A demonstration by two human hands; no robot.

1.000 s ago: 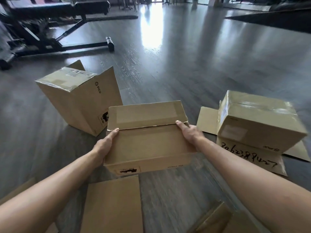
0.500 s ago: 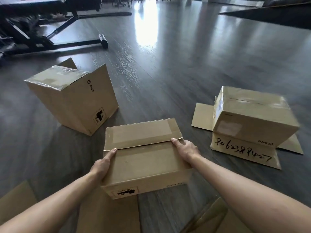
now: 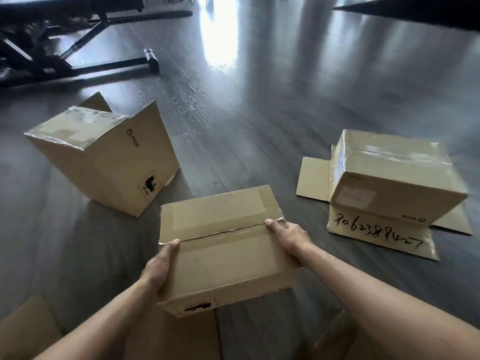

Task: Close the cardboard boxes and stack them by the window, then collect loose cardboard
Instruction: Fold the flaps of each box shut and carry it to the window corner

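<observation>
A closed brown cardboard box [image 3: 223, 245] is held between both hands above the dark floor, its top flaps meeting along a seam. My left hand [image 3: 159, 268] grips its left side, thumb on top. My right hand [image 3: 289, 237] grips its right side at the seam. A taller box [image 3: 104, 162] stands tilted at the left with one flap sticking up. Another box [image 3: 389, 178] lies at the right, its flaps splayed on the floor, one bearing handwritten numbers.
Loose cardboard sheets lie near my feet: one at bottom left [image 3: 26, 328], one under the held box [image 3: 171, 339], one at bottom right [image 3: 335, 341]. A black exercise bench frame [image 3: 78, 61] stands at the far left. A dark rug edge [image 3: 415, 9] shows top right.
The box in my hands has come closer to me and lower in view. The other boxes appear shifted as my head moved.
</observation>
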